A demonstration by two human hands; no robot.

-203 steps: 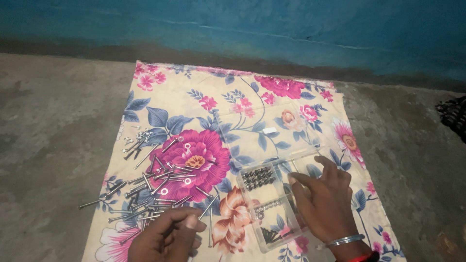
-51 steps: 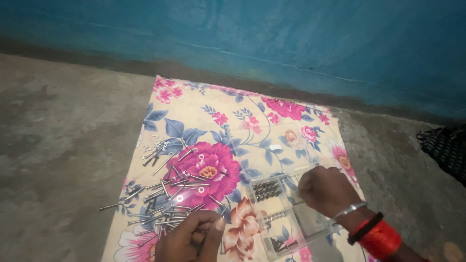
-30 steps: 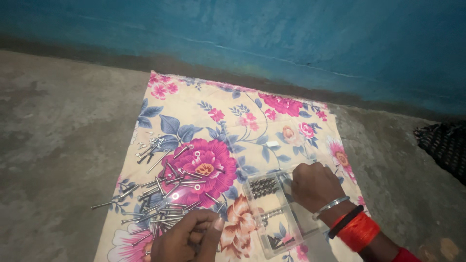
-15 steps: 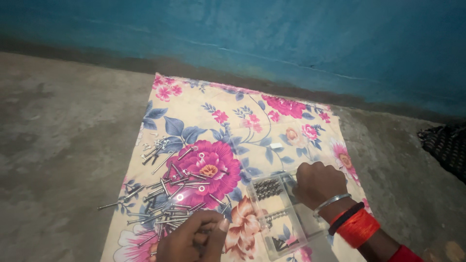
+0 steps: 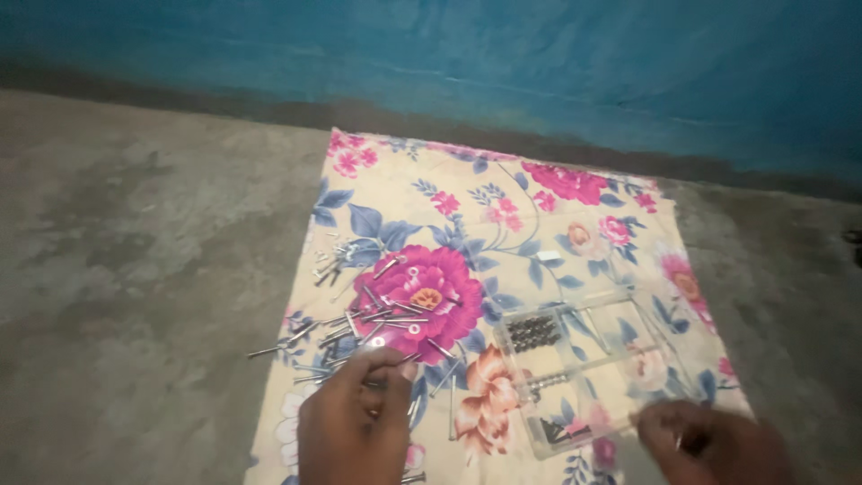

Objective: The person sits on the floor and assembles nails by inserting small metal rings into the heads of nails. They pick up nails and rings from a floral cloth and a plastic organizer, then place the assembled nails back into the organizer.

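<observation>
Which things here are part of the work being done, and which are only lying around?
In use:
- scattered metal screws
- clear compartment box
- left hand, at the screws
- right hand, at the box's near corner

Lying about:
- floral cloth, underneath
- concrete floor
- blue wall

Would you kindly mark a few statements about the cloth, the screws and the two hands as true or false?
1. The floral cloth lies on a wooden table. False: it lies on a bare concrete floor.
2. Loose metal screws are scattered on the cloth's left part. True.
3. The clear compartment box sits left of the screws. False: it sits to their right.
4. The left hand is at the near edge of the screw pile. True.
5. The right hand rests on the blue wall. False: it is low at the box's near right corner.
6. One box compartment holds dark small parts. True.
</observation>
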